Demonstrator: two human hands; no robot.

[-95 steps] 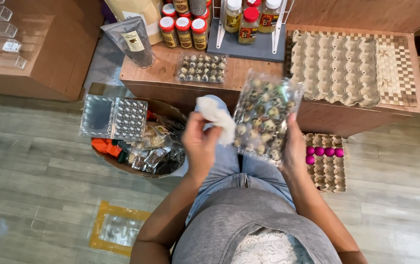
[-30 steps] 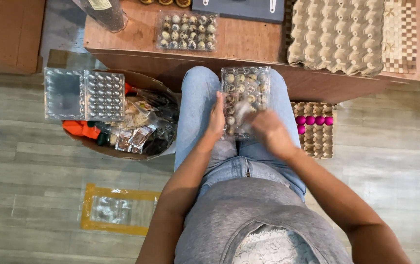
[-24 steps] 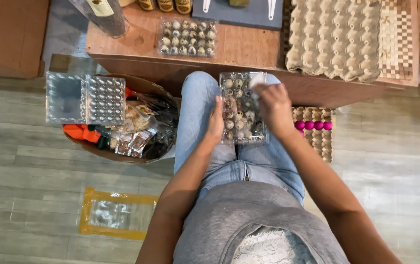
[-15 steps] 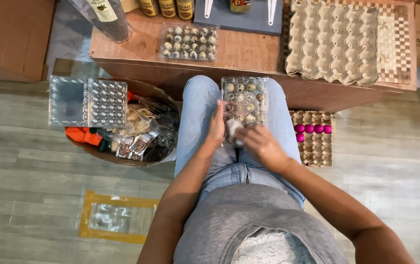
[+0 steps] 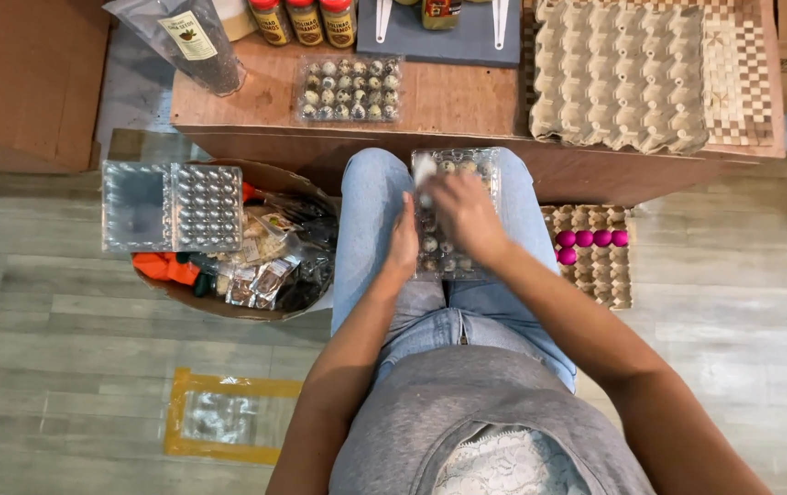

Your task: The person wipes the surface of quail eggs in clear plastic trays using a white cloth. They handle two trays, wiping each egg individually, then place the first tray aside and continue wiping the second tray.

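Across the person's lap, under both hands, lies a clear plastic tray of small speckled eggs (image 5: 453,215); it rests flat on the thighs, which likely keeps it steady and level while it is handled. Left hand (image 5: 402,246) presses edge-on against the tray's left side, fingers straight and together, seemingly bracing it; right hand (image 5: 465,213) lies over the top of the tray, fingers curled, pinching what looks like a small white cloth (image 5: 425,170) at the far left corner, though the grip itself is partly hidden. Beyond the hands, on a low wooden table (image 5: 467,96), sits a second closed tray of eggs (image 5: 349,88) and a grey cardboard egg flat (image 5: 615,73); left of the left hand an empty open tray (image 5: 172,205) rests on a basket of packets (image 5: 256,266); right of the right hand, on the floor, a flat holds 5 pink eggs (image 5: 590,241).
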